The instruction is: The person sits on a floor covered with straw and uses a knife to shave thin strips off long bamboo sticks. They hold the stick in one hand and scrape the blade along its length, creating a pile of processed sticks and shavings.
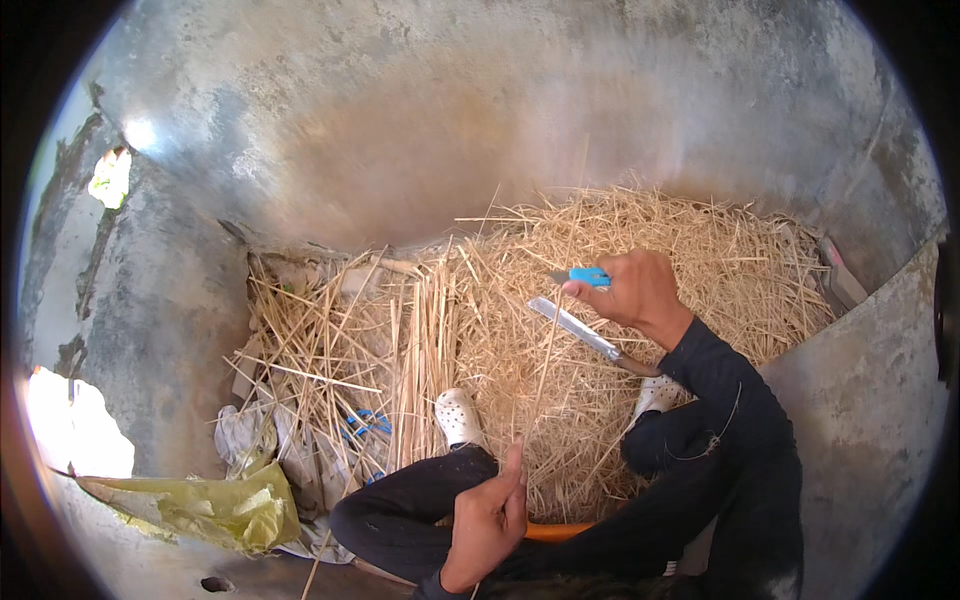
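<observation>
Golden dry straw in a loose heap [620,260] fills the far right of the scene against a grey concrete wall [480,110]. Our right hand [635,290] closes around a small blue-handled tool [585,276], with a long flat metal blade [580,332] slanting just beneath it. Our left hand [488,525], near us at the knee, pinches a thin straw stalk [540,380] between thumb and fingers. White perforated clogs [458,415] rest on the straw.

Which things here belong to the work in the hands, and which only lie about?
In use:
- right hand holding a blue-handled tool
- long blade beneath it
- left hand pinching a straw stalk
- straw pile

Lying about:
- yellow-green sack
- blue item among the straw
- crumpled white sheet
</observation>
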A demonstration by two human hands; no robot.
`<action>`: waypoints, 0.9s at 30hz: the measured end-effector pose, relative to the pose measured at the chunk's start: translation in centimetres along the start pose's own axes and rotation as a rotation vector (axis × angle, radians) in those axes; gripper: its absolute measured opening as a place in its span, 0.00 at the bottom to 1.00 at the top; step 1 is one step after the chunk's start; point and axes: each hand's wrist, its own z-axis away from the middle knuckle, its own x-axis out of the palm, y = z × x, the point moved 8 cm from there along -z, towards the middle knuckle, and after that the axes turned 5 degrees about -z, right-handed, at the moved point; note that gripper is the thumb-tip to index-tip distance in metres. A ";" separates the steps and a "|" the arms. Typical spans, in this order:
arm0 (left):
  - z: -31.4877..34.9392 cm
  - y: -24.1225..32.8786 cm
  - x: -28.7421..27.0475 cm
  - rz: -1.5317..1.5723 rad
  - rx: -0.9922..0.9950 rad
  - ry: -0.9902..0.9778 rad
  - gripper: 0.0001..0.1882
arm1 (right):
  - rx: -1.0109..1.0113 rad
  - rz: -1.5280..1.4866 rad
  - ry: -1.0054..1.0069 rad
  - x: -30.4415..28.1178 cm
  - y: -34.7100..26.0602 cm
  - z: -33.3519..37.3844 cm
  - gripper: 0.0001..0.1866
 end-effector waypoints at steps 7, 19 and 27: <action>-0.3 0.4 -0.7 -0.094 0.058 0.014 0.24 | 0.010 -0.045 -0.158 0.9 -1.8 0.8 0.41; -0.3 0.1 -1.1 -0.205 0.146 0.007 0.24 | -0.030 -0.075 -0.147 2.5 -2.0 1.3 0.43; 0.0 0.1 -1.3 -0.245 0.132 -0.023 0.25 | 0.093 -0.036 -0.176 2.3 0.5 1.0 0.42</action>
